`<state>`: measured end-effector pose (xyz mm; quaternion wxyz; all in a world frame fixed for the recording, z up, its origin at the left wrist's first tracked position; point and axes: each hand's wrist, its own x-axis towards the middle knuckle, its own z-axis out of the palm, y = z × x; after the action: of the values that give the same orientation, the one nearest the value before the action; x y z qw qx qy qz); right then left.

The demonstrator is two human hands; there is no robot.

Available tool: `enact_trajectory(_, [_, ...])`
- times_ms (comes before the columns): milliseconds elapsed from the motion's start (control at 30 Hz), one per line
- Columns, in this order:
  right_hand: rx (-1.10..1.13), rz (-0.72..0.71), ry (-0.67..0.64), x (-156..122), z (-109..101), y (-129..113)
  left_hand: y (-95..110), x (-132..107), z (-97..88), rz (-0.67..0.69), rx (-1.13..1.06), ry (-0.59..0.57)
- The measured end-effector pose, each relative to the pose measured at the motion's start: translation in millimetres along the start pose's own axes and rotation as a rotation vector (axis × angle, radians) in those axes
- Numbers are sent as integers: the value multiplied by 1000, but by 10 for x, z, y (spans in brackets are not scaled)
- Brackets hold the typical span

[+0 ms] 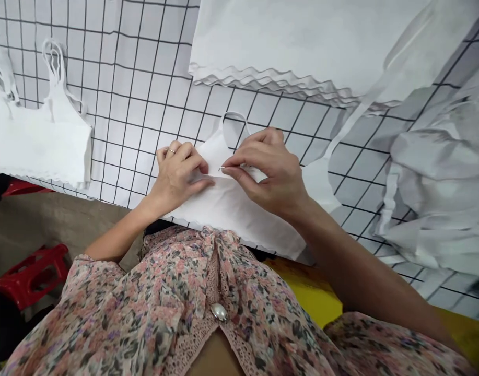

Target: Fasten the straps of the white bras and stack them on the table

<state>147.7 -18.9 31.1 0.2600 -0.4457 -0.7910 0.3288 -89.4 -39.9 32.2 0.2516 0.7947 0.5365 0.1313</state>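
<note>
A white camisole point(231, 211) hangs flat against a black wire grid panel point(145, 68), near the lower edge of the panel and right in front of the person's chest; its thin strap point(234, 121) makes a loop above the top edge, and its hem is scalloped. The left hand point(180, 175), with a ring point(171, 151) on one finger, is closed narrow and pinches the cloth of the camisole; the right hand point(266, 172) is narrow too, and it holds a thin metal pin point(222, 168) between thumb and forefinger, with the point just beside the left hand. A second white camisole point(39, 141) hangs on the panel toward the left edge; a stack of white cloth with wavy edges point(302, 47) lies along the top edge, and crumpled white cloth point(439, 177) is at the right edge. The person wears a floral blouse point(184, 297); below the panel there are a red plastic stool point(31, 277) on the left and a yellow surface point(305, 287) on the right.
</note>
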Motion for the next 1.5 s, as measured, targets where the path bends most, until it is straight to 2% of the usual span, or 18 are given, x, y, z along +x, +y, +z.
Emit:
enact_trajectory(433, [-169, -50, -6, -93, 142, -66, -26, 1, 158, 17, -292, 30])
enact_trajectory(567, [-174, -51, -3, -112, 137, -61, -13, 9, 153, 28, -304, 6])
enact_trajectory(700, [-115, -85, 54, -133, 145, -41, 17, 21, 129, -15, -320, -36])
enact_trajectory(900, [-78, -174, 119, -126, 177, -6, 16, 31, 149, 27, -293, -3])
enact_trajectory(1000, [-102, -174, 86, -122, 153, -17, 11, 36, 154, 32, -283, -4])
enact_trajectory(1167, [-226, -59, -13, -126, 114, -37, 10, 40, 158, 18, -311, -21])
enact_trajectory(1333, [-220, -111, 29, -123, 115, -32, 5, 31, 150, 25, -365, -7])
enact_trajectory(1500, [-235, -85, -86, -99, 76, 1, 3, 49, 123, -2, -371, -60])
